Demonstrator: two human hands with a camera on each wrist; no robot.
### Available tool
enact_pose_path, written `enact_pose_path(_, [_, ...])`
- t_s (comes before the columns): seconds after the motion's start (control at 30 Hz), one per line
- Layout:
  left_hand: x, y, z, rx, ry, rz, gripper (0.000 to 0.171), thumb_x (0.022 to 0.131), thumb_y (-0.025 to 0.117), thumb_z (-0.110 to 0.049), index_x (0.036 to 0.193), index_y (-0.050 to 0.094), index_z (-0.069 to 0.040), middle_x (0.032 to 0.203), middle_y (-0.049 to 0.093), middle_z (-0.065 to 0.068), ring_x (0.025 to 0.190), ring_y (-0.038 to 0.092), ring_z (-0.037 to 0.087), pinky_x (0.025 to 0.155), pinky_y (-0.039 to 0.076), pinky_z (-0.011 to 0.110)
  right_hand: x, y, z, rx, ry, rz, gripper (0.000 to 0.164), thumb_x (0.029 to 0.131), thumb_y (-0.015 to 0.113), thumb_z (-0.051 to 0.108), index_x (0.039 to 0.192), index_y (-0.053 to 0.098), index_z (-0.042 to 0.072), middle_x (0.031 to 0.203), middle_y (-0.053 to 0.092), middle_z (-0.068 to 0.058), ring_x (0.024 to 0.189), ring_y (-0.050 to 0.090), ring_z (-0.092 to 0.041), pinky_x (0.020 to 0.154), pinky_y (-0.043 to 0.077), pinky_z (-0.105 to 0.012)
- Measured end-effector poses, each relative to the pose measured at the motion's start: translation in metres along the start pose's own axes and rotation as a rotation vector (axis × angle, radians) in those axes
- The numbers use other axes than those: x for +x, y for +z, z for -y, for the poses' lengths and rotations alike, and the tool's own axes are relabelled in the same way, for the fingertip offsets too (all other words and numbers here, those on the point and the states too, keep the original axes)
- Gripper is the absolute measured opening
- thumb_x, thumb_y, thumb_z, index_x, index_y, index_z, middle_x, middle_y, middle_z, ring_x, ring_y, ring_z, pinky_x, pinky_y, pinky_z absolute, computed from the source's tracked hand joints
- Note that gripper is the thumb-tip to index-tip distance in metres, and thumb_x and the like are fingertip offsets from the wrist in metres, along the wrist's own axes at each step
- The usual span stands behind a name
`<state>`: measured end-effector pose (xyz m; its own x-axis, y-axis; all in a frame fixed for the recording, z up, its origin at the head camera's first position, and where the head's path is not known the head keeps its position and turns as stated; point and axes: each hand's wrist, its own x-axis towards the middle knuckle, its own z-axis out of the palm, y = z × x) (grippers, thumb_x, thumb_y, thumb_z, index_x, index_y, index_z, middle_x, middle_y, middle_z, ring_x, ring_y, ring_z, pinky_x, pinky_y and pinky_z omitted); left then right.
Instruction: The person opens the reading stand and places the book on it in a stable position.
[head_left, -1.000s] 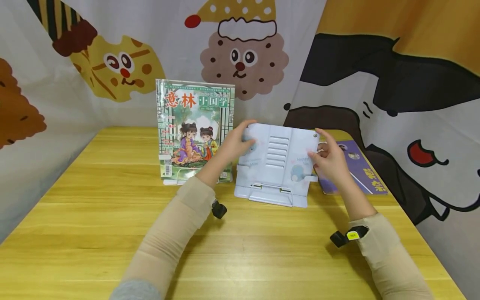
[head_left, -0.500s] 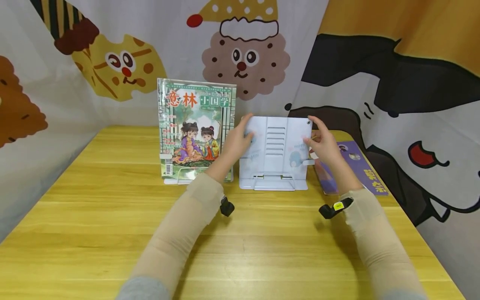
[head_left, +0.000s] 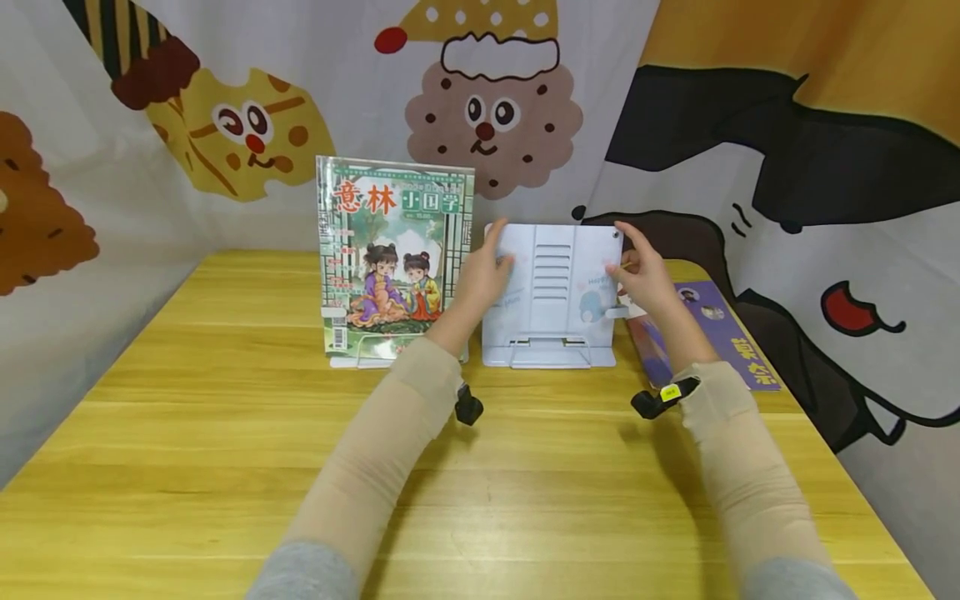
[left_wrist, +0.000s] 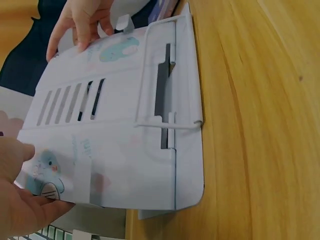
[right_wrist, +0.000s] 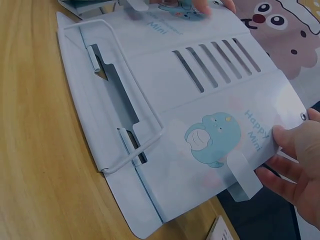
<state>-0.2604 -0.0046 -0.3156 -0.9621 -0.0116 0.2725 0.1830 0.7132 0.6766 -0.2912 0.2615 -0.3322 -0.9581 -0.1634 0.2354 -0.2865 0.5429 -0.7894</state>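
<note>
A pale blue-white metal book stand (head_left: 552, 325) stands upright on the table, its slotted back plate facing me. My left hand (head_left: 482, 275) grips its left edge, thumb on the front face and fingers reaching behind. On the opposite edge, my right hand (head_left: 647, 282) pinches the plate in the same way near the upper corner. The wire page rest (right_wrist: 135, 80) at its foot is folded out, as the right wrist view shows. A small clip tab (right_wrist: 243, 172) juts from the side below my right thumb. The fingertips behind the plate are mostly hidden.
Just left stands a green illustrated magazine (head_left: 397, 250) on another white stand (head_left: 345, 362). To the right a purple book (head_left: 712, 333) lies flat, partly behind my right arm. A cartoon-print curtain (head_left: 360, 50) hangs behind the wooden table (head_left: 187, 417).
Both hands have moved the book stand back, away from me, and turned it from a slant to square. It now sits level with the magazine's stand.
</note>
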Motion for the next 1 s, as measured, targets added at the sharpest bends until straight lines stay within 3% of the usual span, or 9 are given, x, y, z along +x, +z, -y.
enact_pose_path(0.17, [-0.005, -0.002, -0.001, -0.044, 0.009, 0.046, 0.068, 0.089, 0.054, -0.032, 0.145, 0.015, -0.029, 0.110, 0.053, 0.020, 0.086, 0.054, 0.028, 0.071, 0.046, 0.039, -0.006, -0.002, 0.002, -0.019, 0.030, 0.026, 0.067, 0.088, 0.056, 0.023, 0.135, 0.017, 0.053, 0.105, 0.053, -0.013, 0.084, 0.055, -0.027, 0.067, 0.049, -0.042])
enact_pose_path(0.27, [-0.014, -0.003, -0.004, -0.047, 0.011, 0.053, 0.070, 0.088, 0.055, -0.033, 0.145, 0.016, -0.023, 0.127, 0.039, 0.024, 0.106, 0.048, 0.032, 0.084, 0.043, 0.041, -0.016, -0.007, 0.001, -0.029, 0.031, 0.023, 0.068, 0.088, 0.057, 0.025, 0.136, 0.016, 0.050, 0.118, 0.051, -0.012, 0.096, 0.053, -0.028, 0.073, 0.047, -0.042])
enact_pose_path(0.4, [-0.030, 0.000, -0.009, -0.047, 0.000, 0.031, 0.068, 0.087, 0.056, -0.032, 0.144, 0.021, -0.016, 0.137, 0.026, 0.026, 0.122, 0.034, 0.035, 0.096, 0.034, 0.044, -0.035, -0.018, -0.004, -0.074, 0.006, -0.009, 0.067, 0.088, 0.057, 0.026, 0.140, 0.019, 0.042, 0.127, 0.048, -0.011, 0.105, 0.050, -0.031, 0.080, 0.044, -0.046])
enact_pose_path(0.53, [-0.047, 0.005, -0.018, -0.062, -0.001, -0.050, 0.065, 0.084, 0.058, -0.032, 0.140, 0.031, -0.016, 0.141, 0.020, 0.024, 0.127, 0.025, 0.037, 0.099, 0.027, 0.047, -0.056, -0.029, -0.012, -0.132, -0.008, -0.063, 0.060, 0.088, 0.058, 0.025, 0.140, 0.029, 0.029, 0.126, 0.049, -0.012, 0.105, 0.052, -0.032, 0.079, 0.046, -0.040])
enact_pose_path(0.63, [-0.056, 0.010, -0.028, -0.086, 0.052, -0.117, 0.060, 0.083, 0.060, -0.031, 0.136, 0.038, -0.015, 0.140, 0.026, 0.019, 0.125, 0.029, 0.032, 0.098, 0.029, 0.047, -0.073, -0.039, -0.022, -0.160, -0.013, -0.093, 0.054, 0.087, 0.060, 0.023, 0.137, 0.039, 0.019, 0.124, 0.051, -0.014, 0.103, 0.053, -0.033, 0.075, 0.046, -0.027])
enact_pose_path(0.77, [-0.066, 0.023, -0.040, -0.208, 0.135, -0.089, 0.057, 0.083, 0.061, -0.028, 0.133, 0.041, -0.011, 0.135, 0.038, 0.010, 0.121, 0.036, 0.023, 0.097, 0.032, 0.040, -0.094, -0.055, -0.033, -0.196, 0.002, -0.083, 0.049, 0.087, 0.060, 0.025, 0.131, 0.046, 0.010, 0.123, 0.051, -0.017, 0.104, 0.051, -0.038, 0.076, 0.048, -0.036])
enact_pose_path(0.87, [-0.073, 0.041, -0.046, -0.319, 0.145, -0.022, 0.055, 0.084, 0.061, -0.028, 0.133, 0.042, -0.010, 0.130, 0.044, 0.005, 0.116, 0.042, 0.020, 0.094, 0.036, 0.036, -0.098, -0.070, -0.085, -0.255, 0.018, -0.093, 0.049, 0.086, 0.058, 0.037, 0.132, 0.046, 0.022, 0.124, 0.051, -0.011, 0.105, 0.051, -0.035, 0.077, 0.044, -0.050])
enact_pose_path(1.0, [-0.083, 0.067, -0.054, -0.407, 0.161, 0.023, 0.051, 0.084, 0.061, -0.027, 0.129, 0.046, -0.009, 0.123, 0.051, 0.004, 0.109, 0.049, 0.021, 0.088, 0.041, 0.033, -0.104, -0.089, -0.133, -0.315, 0.062, -0.127, 0.051, 0.084, 0.056, 0.047, 0.132, 0.044, 0.033, 0.123, 0.052, -0.009, 0.104, 0.051, -0.029, 0.079, 0.043, -0.048])
